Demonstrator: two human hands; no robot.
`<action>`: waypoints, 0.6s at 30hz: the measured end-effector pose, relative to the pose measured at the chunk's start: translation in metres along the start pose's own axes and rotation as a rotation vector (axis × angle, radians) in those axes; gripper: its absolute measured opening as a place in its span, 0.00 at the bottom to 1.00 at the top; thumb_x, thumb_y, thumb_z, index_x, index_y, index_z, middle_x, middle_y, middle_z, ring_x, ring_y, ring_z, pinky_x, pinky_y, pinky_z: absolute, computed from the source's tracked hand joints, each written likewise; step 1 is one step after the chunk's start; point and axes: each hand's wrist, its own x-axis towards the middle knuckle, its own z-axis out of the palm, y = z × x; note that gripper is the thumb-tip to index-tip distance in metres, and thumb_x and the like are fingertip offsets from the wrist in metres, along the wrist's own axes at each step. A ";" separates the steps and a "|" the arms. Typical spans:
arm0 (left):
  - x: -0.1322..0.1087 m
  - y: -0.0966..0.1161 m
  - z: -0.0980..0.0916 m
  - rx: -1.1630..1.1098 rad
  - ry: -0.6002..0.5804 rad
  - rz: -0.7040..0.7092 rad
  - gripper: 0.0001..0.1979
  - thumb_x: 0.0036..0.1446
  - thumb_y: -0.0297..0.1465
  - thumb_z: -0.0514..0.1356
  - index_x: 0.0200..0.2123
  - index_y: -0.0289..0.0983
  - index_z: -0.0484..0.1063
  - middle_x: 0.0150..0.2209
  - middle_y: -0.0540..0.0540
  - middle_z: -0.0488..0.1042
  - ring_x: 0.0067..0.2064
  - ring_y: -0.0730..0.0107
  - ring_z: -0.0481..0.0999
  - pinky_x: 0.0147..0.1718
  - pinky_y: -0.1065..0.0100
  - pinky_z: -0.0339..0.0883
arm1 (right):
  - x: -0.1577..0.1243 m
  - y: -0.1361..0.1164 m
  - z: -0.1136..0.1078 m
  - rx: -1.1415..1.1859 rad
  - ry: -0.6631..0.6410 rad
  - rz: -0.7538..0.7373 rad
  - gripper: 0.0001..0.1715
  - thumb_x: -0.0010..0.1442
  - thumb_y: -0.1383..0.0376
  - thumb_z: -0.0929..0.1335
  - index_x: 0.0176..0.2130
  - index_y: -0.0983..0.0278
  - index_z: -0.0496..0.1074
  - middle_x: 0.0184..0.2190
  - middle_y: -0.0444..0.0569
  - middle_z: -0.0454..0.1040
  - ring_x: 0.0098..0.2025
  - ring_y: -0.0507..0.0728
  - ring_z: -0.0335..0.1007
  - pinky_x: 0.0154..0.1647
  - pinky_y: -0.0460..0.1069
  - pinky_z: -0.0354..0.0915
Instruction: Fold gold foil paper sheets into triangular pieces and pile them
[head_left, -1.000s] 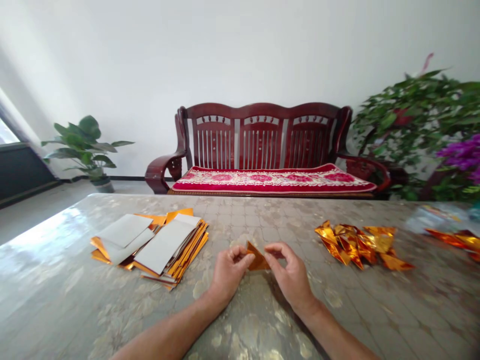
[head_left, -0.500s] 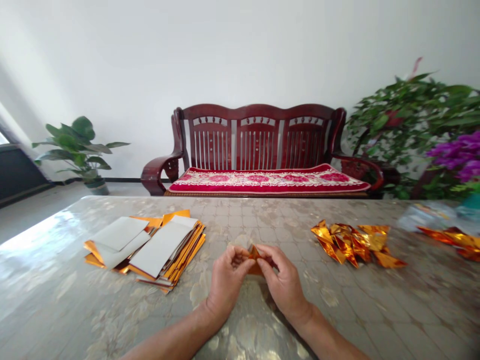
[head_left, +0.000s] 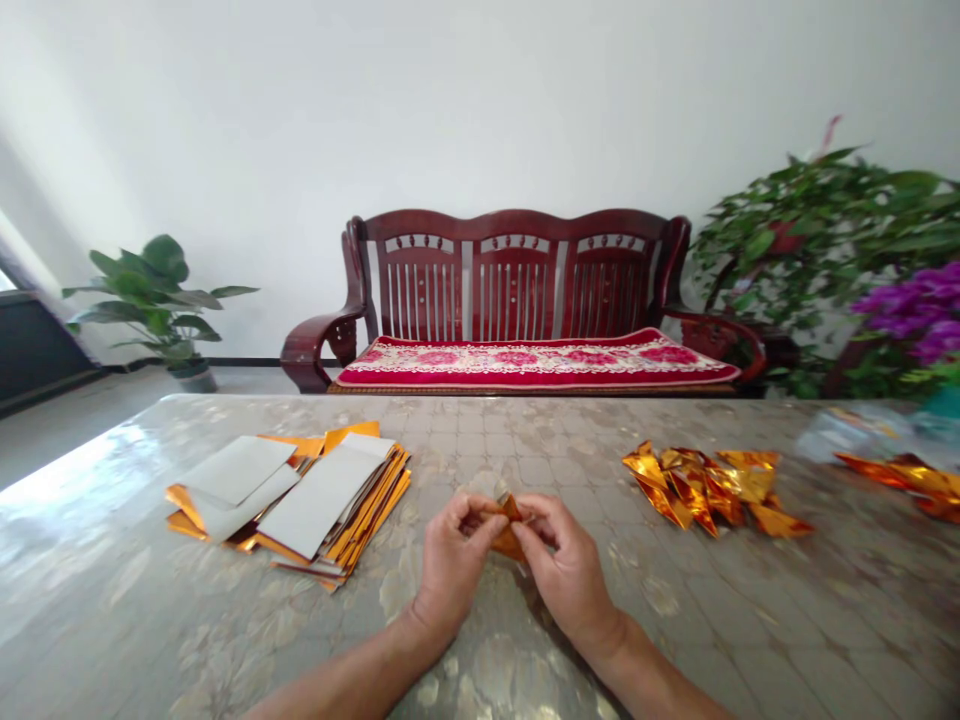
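A small piece of gold foil paper (head_left: 509, 543), partly folded with a peak at its top, is pinched between my two hands above the table. My left hand (head_left: 459, 555) grips its left side with thumb and fingers, and my right hand (head_left: 564, 560) pinches the right side. Fingers hide much of the folds. To the left lies a loose stack of foil paper sheets (head_left: 324, 497), some with the pale side up and gold edges showing. Over on the right rests a pile of folded gold foil pieces (head_left: 701, 487).
More gold foil pieces (head_left: 911, 480) lie at the far right beside a clear plastic bag (head_left: 855, 432). Beyond the table (head_left: 480, 420), a dark red wooden bench (head_left: 514, 285) stands against the wall, with plants (head_left: 154, 300) at either side.
The gold foil paper has tilted between my fingers, and more of its lower part shows below them. My right fingers have shifted slightly; the piles stay as they were.
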 end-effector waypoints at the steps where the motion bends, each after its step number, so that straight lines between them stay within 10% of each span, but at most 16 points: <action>1: 0.000 0.000 0.000 -0.016 -0.011 -0.004 0.07 0.51 0.33 0.64 0.31 0.36 0.76 0.28 0.49 0.77 0.31 0.69 0.74 0.32 0.70 0.67 | 0.000 0.000 0.000 -0.006 -0.001 -0.005 0.11 0.63 0.63 0.66 0.46 0.59 0.72 0.39 0.47 0.76 0.37 0.54 0.75 0.40 0.47 0.70; 18: 0.001 0.006 -0.004 0.062 -0.041 0.193 0.05 0.55 0.31 0.62 0.30 0.38 0.78 0.28 0.50 0.74 0.32 0.70 0.72 0.33 0.71 0.64 | 0.003 -0.011 -0.004 -0.019 0.007 -0.101 0.08 0.64 0.63 0.65 0.43 0.57 0.73 0.37 0.46 0.74 0.40 0.54 0.72 0.41 0.47 0.67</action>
